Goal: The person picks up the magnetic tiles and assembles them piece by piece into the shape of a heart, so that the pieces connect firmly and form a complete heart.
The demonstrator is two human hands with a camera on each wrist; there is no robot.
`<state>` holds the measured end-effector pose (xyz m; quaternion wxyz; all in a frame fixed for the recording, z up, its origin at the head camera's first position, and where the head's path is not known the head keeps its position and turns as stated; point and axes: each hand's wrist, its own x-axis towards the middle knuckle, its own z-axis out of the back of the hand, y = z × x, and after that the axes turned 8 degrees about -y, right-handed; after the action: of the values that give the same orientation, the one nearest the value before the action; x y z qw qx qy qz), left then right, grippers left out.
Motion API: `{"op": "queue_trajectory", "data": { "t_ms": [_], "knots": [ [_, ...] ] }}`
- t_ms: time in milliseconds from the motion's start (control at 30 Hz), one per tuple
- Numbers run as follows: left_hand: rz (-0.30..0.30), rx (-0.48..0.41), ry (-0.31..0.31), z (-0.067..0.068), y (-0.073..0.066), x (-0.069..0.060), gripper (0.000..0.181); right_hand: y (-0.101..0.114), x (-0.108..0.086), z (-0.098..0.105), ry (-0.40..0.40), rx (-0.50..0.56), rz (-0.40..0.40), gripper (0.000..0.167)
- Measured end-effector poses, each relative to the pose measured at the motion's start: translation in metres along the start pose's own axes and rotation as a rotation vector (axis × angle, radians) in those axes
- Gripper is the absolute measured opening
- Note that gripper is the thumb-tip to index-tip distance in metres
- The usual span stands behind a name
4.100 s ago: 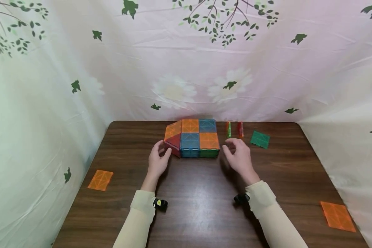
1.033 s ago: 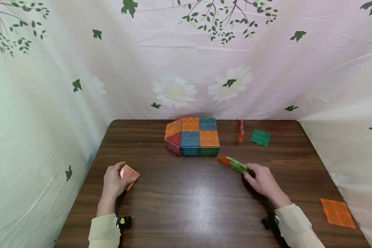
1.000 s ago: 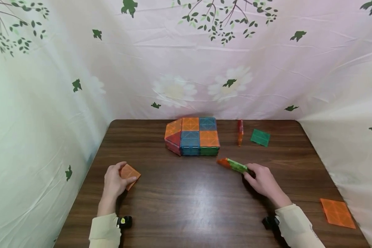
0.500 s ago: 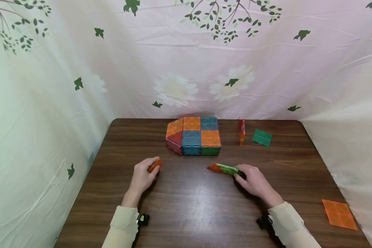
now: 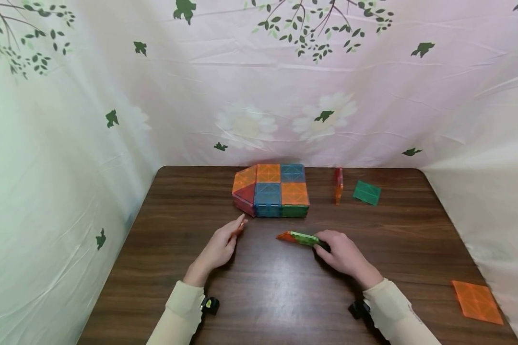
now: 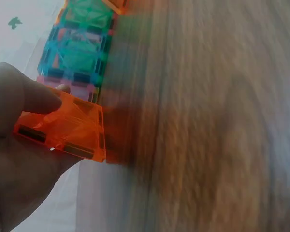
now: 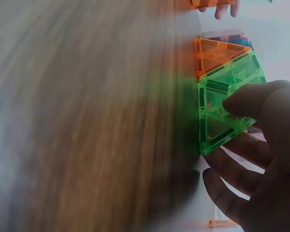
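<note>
My left hand (image 5: pixel 219 247) pinches an orange magnetic tile (image 6: pixel 70 128), its thumb over the face. In the head view that tile is mostly hidden by the fingers. My right hand (image 5: pixel 344 254) grips a piece of green magnetic tiles (image 7: pixel 229 99) by one end, the thumb on its face. An orange triangular tile (image 7: pixel 216 55) joins the far end of the green piece and points toward the left hand. Both hands are low over the table, a gap between them. Just behind them lies a flat box-like block of magnetic tiles (image 5: pixel 281 194) in orange, blue, red and green.
A red and orange tile piece (image 5: pixel 338 187) stands on edge right of the block. Beside it lies a green tile (image 5: pixel 367 192). Another orange tile (image 5: pixel 477 302) lies near the right edge of the brown table (image 5: pixel 276 297). A patterned curtain (image 5: pixel 259 96) surrounds the table.
The left hand picked up the orange tile from the table's left side and brought it rightward. The right hand took the green-and-orange piece from beside the block and moved it forward, then left.
</note>
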<state>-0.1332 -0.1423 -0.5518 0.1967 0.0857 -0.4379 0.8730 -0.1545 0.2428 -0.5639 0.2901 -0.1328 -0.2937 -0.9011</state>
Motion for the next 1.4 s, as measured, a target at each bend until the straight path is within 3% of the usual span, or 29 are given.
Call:
{"op": "queue_trajectory", "data": {
  "t_ms": [333, 533, 733, 900, 1100, 1400],
  "knots": [
    [0.108, -0.04, 0.157, -0.008, -0.004, 0.003, 0.092, 0.009, 0.007, -0.008, 0.025, 0.016, 0.016, 0.011],
    [0.108, -0.042, 0.25, -0.01, -0.005, 0.004, 0.107, 0.013, 0.014, -0.011, 0.055, 0.017, 0.019, 0.009],
    [0.089, -0.056, 0.204, -0.017, -0.003, 0.007, 0.117, 0.019, 0.02, -0.015, 0.075, 0.021, 0.003, 0.008],
    [0.034, -0.042, 0.155, -0.022, 0.0, 0.01, 0.104, 0.022, 0.024, -0.019, 0.091, 0.027, 0.008, 0.004],
    [0.006, 0.004, 0.181, -0.028, -0.004, 0.013, 0.097, 0.025, 0.027, -0.022, 0.09, 0.02, 0.015, 0.005],
    [-0.012, -0.009, 0.199, -0.035, -0.009, 0.016, 0.094, 0.027, 0.031, -0.023, 0.106, 0.022, 0.022, 0.007]
  ]
}}
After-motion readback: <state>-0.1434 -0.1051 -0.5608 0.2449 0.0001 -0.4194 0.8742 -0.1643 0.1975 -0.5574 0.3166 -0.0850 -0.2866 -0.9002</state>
